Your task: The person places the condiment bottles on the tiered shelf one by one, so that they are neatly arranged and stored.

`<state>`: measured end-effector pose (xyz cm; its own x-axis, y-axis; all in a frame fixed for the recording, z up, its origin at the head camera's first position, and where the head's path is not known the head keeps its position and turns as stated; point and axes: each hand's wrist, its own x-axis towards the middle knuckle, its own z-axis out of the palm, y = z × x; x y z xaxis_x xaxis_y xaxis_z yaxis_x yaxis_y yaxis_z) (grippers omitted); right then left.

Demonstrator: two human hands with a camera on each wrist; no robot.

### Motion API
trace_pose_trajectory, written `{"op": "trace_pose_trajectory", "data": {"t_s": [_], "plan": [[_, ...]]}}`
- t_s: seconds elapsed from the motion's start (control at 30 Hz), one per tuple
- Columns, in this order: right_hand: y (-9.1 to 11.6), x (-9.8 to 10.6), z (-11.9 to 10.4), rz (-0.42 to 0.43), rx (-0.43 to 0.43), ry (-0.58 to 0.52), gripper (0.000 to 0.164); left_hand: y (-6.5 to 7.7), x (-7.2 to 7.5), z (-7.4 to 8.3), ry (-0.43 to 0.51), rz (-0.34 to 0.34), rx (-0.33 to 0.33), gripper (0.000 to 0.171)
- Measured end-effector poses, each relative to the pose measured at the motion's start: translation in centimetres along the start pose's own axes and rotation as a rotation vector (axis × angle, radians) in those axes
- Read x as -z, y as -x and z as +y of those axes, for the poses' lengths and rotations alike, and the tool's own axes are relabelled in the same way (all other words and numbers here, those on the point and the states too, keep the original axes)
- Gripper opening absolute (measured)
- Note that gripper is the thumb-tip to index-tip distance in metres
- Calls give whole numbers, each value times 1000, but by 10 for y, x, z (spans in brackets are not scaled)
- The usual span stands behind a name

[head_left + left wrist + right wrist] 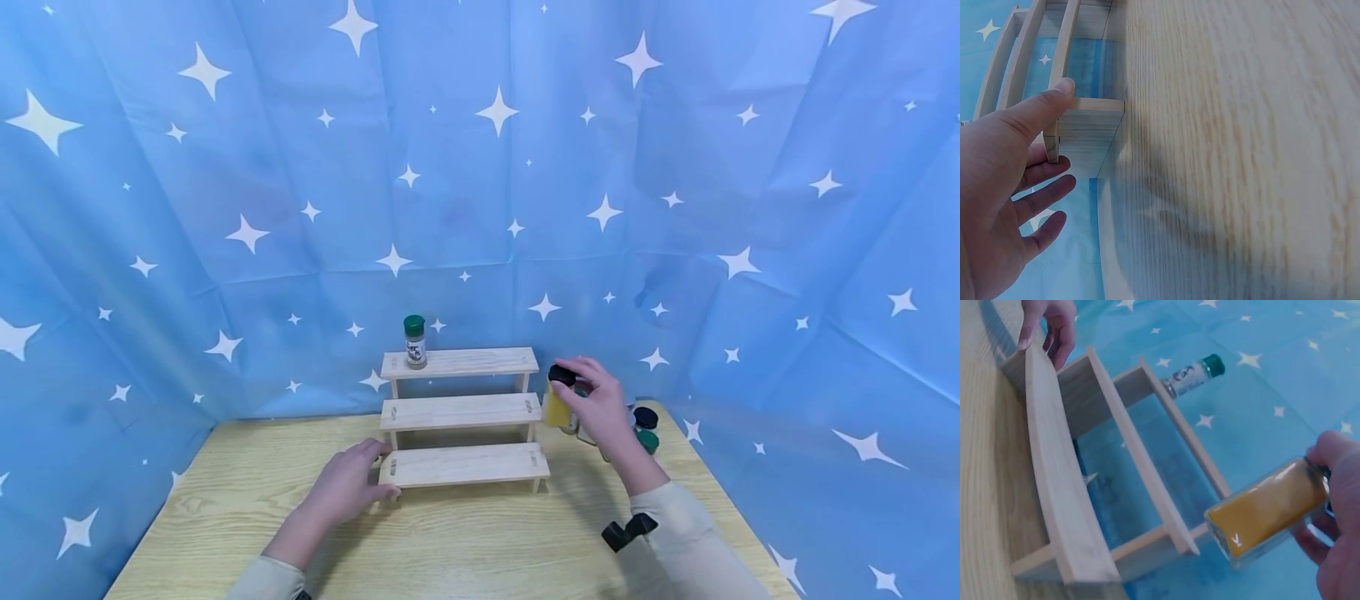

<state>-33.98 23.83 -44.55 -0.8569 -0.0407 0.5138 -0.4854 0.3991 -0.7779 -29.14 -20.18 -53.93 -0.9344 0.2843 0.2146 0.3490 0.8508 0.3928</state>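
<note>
Pinching the jar (557,410) up by its black cap (562,375), the right hand (600,404) carries it just beside the right end of the rack (465,464). Thumb and fingers close round the cap, so the glass and the yellow contents below stay in sight. In the right wrist view, the base overlaps the ends of the upper boards; whether it touches them I cannot tell. The left hand (348,483) holds the near left corner of the lowest board, thumb on one side and index finger on the other, the remaining fingers spread loose.

A bottle (416,346) with a green cap stands upright at the left end of the top board. To the right, partly behind the right hand, other containers stand together on the table (450,550), a black lid (646,417) and a green lid (647,441) showing among them.

To do this well, I would keep the cap grip firm and straight above the jar, since a hold so high lets the bottom swing. Lifting the base well over the board edges should avoid a knock. The left hand should steady the rack without tugging; a jolt could topple the bottle.
</note>
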Motion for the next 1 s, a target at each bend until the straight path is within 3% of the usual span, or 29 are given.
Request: {"op": "trace_pose_trajectory", "data": {"t_s": [0.27, 0.67, 1.0], "plan": [[-14, -16, -20, -43, 5, -82, 40, 0, -1, -1, 2, 9, -3, 67], [-44, -42, -35, -93, 56, -80, 39, 2, 0, 0, 5, -1, -1, 67], [-71, -65, -43, -97, 54, -173, 38, 1, 2, 1, 7, -7, 1, 67]]}}
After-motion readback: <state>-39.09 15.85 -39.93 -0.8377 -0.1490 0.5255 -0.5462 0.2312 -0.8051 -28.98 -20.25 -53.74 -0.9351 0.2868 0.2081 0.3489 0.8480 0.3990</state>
